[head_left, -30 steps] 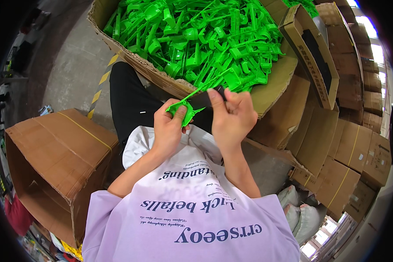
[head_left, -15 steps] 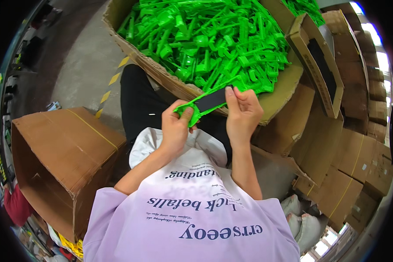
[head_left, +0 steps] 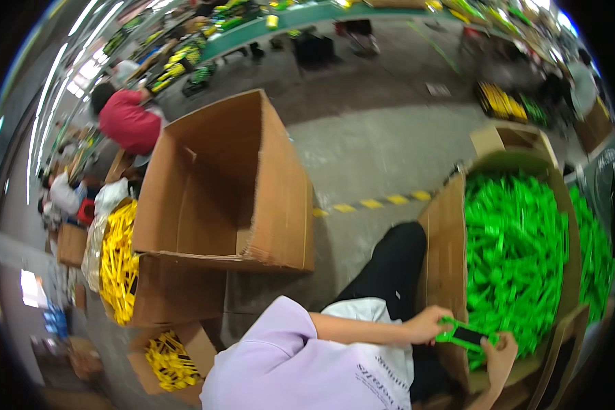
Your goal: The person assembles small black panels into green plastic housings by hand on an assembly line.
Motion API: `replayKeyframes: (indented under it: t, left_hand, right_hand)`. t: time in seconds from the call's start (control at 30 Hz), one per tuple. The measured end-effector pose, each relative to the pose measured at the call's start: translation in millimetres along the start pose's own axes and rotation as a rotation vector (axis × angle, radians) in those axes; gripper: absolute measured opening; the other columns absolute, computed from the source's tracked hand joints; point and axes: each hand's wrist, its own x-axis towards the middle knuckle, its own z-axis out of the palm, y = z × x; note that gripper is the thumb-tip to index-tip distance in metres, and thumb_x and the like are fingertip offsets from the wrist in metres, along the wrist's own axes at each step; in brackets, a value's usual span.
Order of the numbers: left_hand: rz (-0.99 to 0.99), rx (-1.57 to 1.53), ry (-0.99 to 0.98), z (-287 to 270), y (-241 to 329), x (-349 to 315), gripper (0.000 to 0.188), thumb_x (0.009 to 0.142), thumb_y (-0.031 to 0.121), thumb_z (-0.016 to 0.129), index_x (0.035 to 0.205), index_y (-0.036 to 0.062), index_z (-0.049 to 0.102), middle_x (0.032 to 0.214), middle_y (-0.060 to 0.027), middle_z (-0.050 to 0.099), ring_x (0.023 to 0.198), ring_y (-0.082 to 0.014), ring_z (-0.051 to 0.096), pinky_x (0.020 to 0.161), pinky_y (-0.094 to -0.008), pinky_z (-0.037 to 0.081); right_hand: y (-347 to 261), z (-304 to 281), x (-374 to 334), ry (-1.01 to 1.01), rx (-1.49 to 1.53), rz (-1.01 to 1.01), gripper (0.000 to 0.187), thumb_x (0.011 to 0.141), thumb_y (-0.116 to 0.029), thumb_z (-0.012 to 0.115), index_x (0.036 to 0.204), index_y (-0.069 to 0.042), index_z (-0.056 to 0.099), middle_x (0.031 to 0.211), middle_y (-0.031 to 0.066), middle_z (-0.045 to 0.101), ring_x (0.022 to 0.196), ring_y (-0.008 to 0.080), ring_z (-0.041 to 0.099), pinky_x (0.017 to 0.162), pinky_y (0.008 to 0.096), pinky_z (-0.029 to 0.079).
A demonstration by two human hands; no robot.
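Bright green plastic frame (head_left: 466, 335), dark centre; both hands hold it.

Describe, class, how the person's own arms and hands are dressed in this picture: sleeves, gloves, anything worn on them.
Both arms come out of a loose, pale lilac short-sleeved T-shirt with dark lettering on its front. The sleeve ends above the elbow, so the forearms are bare. The left hand and right hand wear no gloves; no watch, ring or band can be made out at this size.

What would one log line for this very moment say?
left hand: grips green plastic piece | right hand: grips its other end | behind: box of green parts | left: empty cardboard box
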Motion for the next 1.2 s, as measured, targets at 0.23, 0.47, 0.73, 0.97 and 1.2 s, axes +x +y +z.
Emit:
replayKeyframes:
  t: [0.23,0.47,0.73,0.97,1.2]
  left_hand:
    - [0.021,0.004,-0.066,-7,17,-9,0.019,0.094,0.021,0.052,0.092,0.0028,0.057,0.060,-0.0042,0.057,0.043,-0.0092,0.054,0.038,-0.0224,0.043]
    - [0.071,0.055,-0.092,-11,27,-1,0.019,0.091,0.016,0.049,0.085,-0.0005,0.056,0.058,-0.0079,0.057,0.040,-0.0135,0.055,0.035,-0.0251,0.044]
    - [0.089,0.087,-0.027,-3,36,-6,0.013,0.084,0.012,0.055,0.081,0.0004,0.059,0.055,-0.0065,0.056,0.042,-0.0140,0.057,0.037,-0.0271,0.048]
    - [0.048,0.051,0.115,-6,39,-8,0.018,0.077,0.013,0.069,0.074,-0.0028,0.062,0.060,-0.0073,0.059,0.049,-0.0130,0.059,0.044,-0.0266,0.052]
    - [0.048,-0.143,0.203,-6,27,-7,0.012,0.074,0.005,0.070,0.072,-0.0026,0.061,0.062,-0.0084,0.062,0.052,-0.0137,0.061,0.047,-0.0262,0.053]
  right_hand:
    - [-10,-3,18,-0.304,0.029,0.161,0.019,0.080,-0.017,0.073,0.078,-0.002,0.060,0.058,-0.0003,0.047,0.047,0.0117,0.039,0.046,0.0295,0.033]
    - [-24,0,11,-0.262,0.019,0.095,0.025,0.079,-0.023,0.074,0.074,-0.003,0.061,0.057,-0.0008,0.046,0.047,0.0116,0.037,0.046,0.0300,0.030]
    - [-21,-1,10,-0.300,0.017,0.095,0.026,0.084,-0.026,0.070,0.088,-0.001,0.062,0.067,0.0001,0.050,0.054,0.0115,0.040,0.049,0.0289,0.034]
    - [-19,31,6,-0.175,0.167,-0.094,0.026,0.089,-0.017,0.064,0.104,0.003,0.058,0.081,0.0054,0.057,0.064,0.0135,0.047,0.055,0.0294,0.039]
    - [-10,43,12,-0.023,0.086,-0.547,0.027,0.087,-0.016,0.067,0.102,0.004,0.057,0.080,0.0089,0.058,0.064,0.0180,0.049,0.056,0.0303,0.041]
